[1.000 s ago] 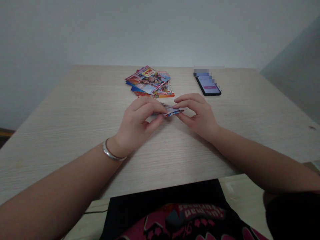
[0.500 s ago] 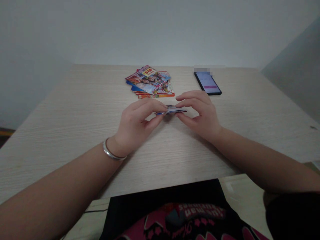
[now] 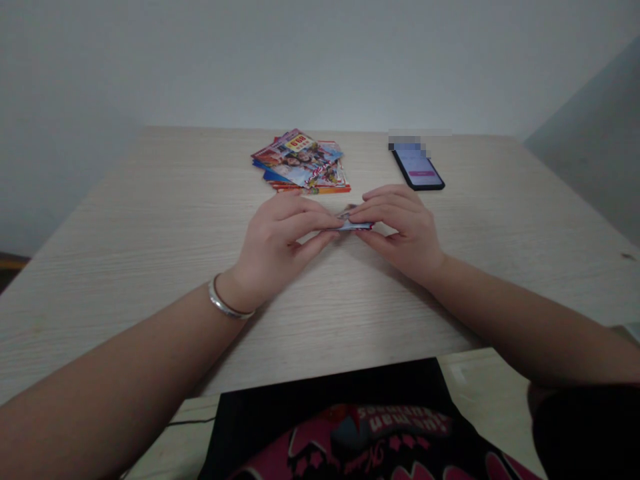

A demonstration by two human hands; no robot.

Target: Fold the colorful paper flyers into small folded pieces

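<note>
2 bare hands work near the middle of a light wood-grain table [image 3: 150,200], both closed on 1 small folded piece of glossy printed paper [image 3: 356,225]. The piece is held just above the tabletop, directly between the hands, and shows blue and white along its visible edge. Most of its face is hidden by the fingers, so its print cannot be read.

The left hand [image 3: 283,235] pinches the piece from the left, and the right hand [image 3: 401,230] pinches it from the right. Their fingers nearly meet over the piece, and the grip is firm on both sides. A silver bangle [image 3: 226,301] encircles the left wrist.

Farther away, just beyond the hands and left of centre, lies 1 fanned pile of printed leaflets [image 3: 300,160], multicoloured, with overlapping covers. To its right, near the far edge of the table, lies 1 smartphone [image 3: 417,170], face up and lit, with part of its screen blurred out. Nearest the person, below the table edge, is a black garment with a pink print [image 3: 340,427].
</note>
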